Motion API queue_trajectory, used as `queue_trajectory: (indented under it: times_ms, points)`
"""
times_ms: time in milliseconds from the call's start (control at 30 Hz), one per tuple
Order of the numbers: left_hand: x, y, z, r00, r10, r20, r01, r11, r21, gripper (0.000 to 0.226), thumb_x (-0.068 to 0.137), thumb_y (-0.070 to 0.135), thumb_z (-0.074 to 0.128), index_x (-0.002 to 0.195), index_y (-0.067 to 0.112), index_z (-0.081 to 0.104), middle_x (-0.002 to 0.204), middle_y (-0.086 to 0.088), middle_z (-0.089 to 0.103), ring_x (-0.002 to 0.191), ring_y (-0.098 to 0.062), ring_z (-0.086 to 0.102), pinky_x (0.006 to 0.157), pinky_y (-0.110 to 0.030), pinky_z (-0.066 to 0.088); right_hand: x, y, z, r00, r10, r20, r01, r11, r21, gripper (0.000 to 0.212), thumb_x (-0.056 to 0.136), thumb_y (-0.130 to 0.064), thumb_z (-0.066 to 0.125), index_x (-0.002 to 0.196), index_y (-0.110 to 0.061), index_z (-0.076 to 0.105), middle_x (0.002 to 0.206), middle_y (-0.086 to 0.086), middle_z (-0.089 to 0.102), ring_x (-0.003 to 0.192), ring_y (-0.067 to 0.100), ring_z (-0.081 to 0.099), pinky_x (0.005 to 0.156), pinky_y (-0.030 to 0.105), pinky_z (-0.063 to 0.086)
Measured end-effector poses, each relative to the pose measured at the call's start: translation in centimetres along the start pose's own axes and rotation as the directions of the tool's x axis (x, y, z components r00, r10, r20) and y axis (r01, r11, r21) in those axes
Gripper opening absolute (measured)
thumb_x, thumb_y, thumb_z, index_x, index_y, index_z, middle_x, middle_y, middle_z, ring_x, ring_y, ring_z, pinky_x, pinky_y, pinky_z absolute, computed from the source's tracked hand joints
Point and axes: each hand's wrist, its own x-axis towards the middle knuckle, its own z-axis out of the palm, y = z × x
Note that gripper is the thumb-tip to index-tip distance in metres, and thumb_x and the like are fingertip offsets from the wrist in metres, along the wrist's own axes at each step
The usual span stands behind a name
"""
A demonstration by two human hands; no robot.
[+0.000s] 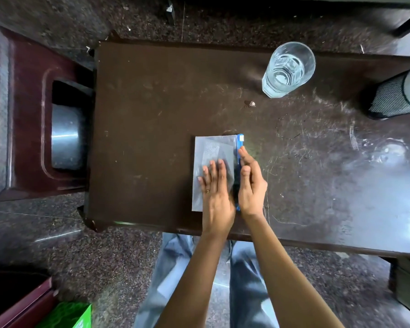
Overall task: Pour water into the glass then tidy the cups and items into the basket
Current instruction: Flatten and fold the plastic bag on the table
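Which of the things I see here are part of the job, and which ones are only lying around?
Part of the job: glass with water; grey pouch, pressed flat by the left hand, its blue zip edge pinched by the right hand; black mesh basket.
Lying about: steel vessel; green box; small scrap near the glass.

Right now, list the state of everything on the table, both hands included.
Glass: upright, part-filled with water.
Pouch: lying flat, pressed down.
Zip strip: along the pouch's right edge; sealed or not, cannot tell.
Left hand: flat, pressing the pouch.
Right hand: pinching the zip strip.
Mesh basket: something pale inside.
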Motion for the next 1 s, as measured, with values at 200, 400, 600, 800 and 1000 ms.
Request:
queue_trajectory:
  times_ms: [200,400,600,800,1000]
  points:
    - [1.3,0.6,1.3,0.991,-0.086,0.106,0.072,0.989,0.126,0.072,0.097,0.034,0.038,0.15,0.004,0.001,0.158,-0.018,-0.001,0.145,-0.031,-0.016,0.117,-0.045,-0.011,-0.4,-0.6,-0.1,0.996,-0.027,0.087,0.041,0.985,-0.17,0.042,0.098,-0.008,0.047,0.14,-0.012,0.046,0.149,0.005,0.043,0.138,0.01,0.039,0.114,0.023,0.032]
    - [1.9,1.1,-0.9,0.959,-0.095,0.266,0.102,0.995,-0.014,0.078,0.097,0.045,0.037,0.148,0.02,-0.017,0.154,-0.001,-0.03,0.14,-0.021,-0.032,0.115,-0.044,-0.009,0.0,-2.9,0.9,0.971,0.205,-0.123,-0.233,0.922,-0.31,0.05,0.091,-0.023,0.063,0.134,-0.01,0.043,0.124,0.005,0.05,0.103,0.015,0.056,0.091,0.027,0.049]
    - [3.0,-1.6,-1.6,0.989,-0.016,0.147,0.058,0.957,-0.285,0.052,0.096,0.033,0.038,0.147,0.022,0.031,0.158,0.001,0.022,0.147,-0.012,0.009,0.119,-0.041,0.017,1.8,-4.7,2.8,0.875,0.465,-0.133,-0.483,0.84,-0.245,0.04,0.082,-0.037,0.072,0.104,-0.01,0.053,0.099,0.004,0.062,0.089,0.019,0.061,0.076,0.022,0.049]
    - [4.3,-3.6,-7.3,0.94,-0.341,-0.005,0.235,0.659,-0.714,0.031,0.094,0.024,0.048,0.12,0.012,0.062,0.122,-0.003,0.06,0.114,-0.011,0.055,0.102,-0.033,0.044,3.7,-8.1,4.8,0.879,0.474,0.042,-0.418,0.812,-0.408,0.02,0.088,-0.015,0.056,0.075,0.0,0.052,0.064,0.004,0.048,0.06,0.021,0.041,0.047,0.021,0.034]
    - [7.8,-10.2,-16.7,0.761,-0.529,0.376,0.506,0.121,-0.854,0.041,0.086,0.051,0.06,0.12,0.029,0.058,0.117,0.002,0.066,0.103,-0.015,0.065,0.089,-0.037,0.054,4.8,-12.9,10.2,0.74,0.472,0.479,-0.474,0.871,-0.125,0.018,0.089,-0.022,0.067,0.094,-0.005,0.066,0.089,0.012,0.066,0.082,0.026,0.062,0.085,0.053,0.053]
